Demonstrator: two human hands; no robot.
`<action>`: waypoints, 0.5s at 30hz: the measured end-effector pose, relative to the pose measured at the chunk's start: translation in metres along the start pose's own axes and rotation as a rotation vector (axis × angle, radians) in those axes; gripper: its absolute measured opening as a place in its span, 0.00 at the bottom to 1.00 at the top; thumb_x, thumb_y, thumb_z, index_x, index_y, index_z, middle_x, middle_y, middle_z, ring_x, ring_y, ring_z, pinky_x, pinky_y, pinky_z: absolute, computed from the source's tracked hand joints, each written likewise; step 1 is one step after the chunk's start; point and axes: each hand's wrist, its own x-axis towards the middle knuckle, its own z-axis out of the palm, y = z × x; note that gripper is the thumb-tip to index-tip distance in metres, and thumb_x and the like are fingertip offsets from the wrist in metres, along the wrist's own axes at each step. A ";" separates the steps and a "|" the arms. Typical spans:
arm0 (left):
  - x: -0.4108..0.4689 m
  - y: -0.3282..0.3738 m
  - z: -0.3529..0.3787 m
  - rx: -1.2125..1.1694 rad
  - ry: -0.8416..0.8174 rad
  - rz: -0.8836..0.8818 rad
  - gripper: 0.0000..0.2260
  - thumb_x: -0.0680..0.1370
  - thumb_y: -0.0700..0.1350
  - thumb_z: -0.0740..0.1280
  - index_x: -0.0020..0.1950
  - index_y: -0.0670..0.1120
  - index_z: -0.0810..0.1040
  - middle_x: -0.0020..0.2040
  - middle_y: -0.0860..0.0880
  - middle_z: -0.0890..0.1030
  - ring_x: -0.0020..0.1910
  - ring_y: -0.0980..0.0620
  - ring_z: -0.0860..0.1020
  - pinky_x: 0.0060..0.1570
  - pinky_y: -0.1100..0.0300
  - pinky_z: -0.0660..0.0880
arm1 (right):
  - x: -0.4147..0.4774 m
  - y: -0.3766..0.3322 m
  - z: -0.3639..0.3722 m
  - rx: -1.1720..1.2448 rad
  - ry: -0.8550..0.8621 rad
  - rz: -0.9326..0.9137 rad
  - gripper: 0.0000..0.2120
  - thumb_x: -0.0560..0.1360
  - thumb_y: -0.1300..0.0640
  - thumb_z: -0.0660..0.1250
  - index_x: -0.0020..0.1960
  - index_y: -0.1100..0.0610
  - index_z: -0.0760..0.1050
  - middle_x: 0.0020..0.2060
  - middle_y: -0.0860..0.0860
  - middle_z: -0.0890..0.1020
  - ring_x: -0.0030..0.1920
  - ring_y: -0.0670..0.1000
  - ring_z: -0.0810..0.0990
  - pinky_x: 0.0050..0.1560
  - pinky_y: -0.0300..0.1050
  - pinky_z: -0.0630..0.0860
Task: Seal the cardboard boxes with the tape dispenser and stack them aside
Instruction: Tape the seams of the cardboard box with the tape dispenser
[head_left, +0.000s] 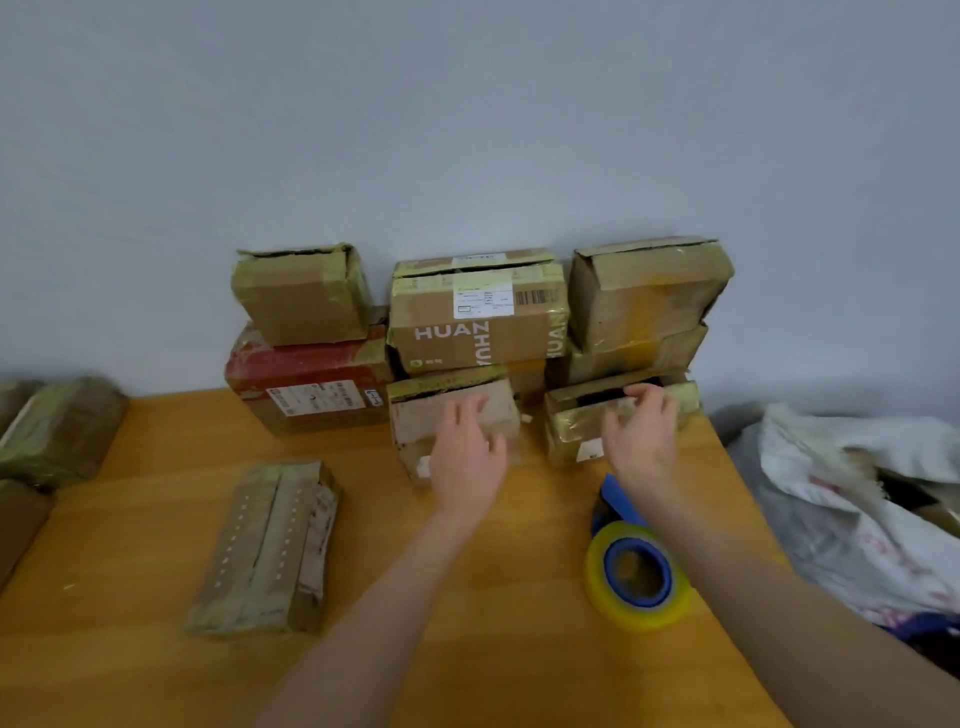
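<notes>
At the wall stack (478, 322): left hand (467, 452), fingers spread, rests on a small box (415, 415); right hand (641, 441) curls loosely at an open-topped box (571, 431), grip unclear, probably picking one. Tape dispenser (636, 571) parked within reach.

My left hand (467, 452) reaches out ahead, fingers loose and a bit spread. My right hand (641, 436) is beside it, fingers bent.

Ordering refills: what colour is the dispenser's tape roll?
Translucent yellow tape roll on a blue tape dispenser; head view.
</notes>
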 end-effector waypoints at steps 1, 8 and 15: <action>0.001 0.012 0.011 -0.041 -0.094 -0.010 0.21 0.77 0.43 0.66 0.70 0.47 0.69 0.65 0.49 0.72 0.57 0.58 0.72 0.51 0.68 0.69 | 0.011 0.011 -0.010 0.034 0.037 0.111 0.18 0.78 0.57 0.65 0.66 0.57 0.67 0.65 0.58 0.66 0.60 0.60 0.72 0.57 0.52 0.71; 0.020 0.052 0.065 -0.262 -0.529 -0.331 0.35 0.79 0.51 0.66 0.79 0.43 0.52 0.76 0.45 0.63 0.73 0.44 0.65 0.67 0.52 0.67 | 0.055 0.060 -0.036 0.311 -0.177 0.238 0.35 0.76 0.53 0.71 0.77 0.58 0.58 0.72 0.54 0.66 0.70 0.54 0.67 0.66 0.47 0.65; -0.004 0.071 0.066 -0.354 -0.201 -0.308 0.25 0.78 0.48 0.67 0.74 0.45 0.65 0.70 0.46 0.68 0.66 0.49 0.71 0.66 0.54 0.69 | 0.059 0.056 -0.053 0.482 -0.042 0.228 0.28 0.76 0.49 0.70 0.71 0.59 0.68 0.59 0.52 0.75 0.58 0.51 0.75 0.56 0.41 0.71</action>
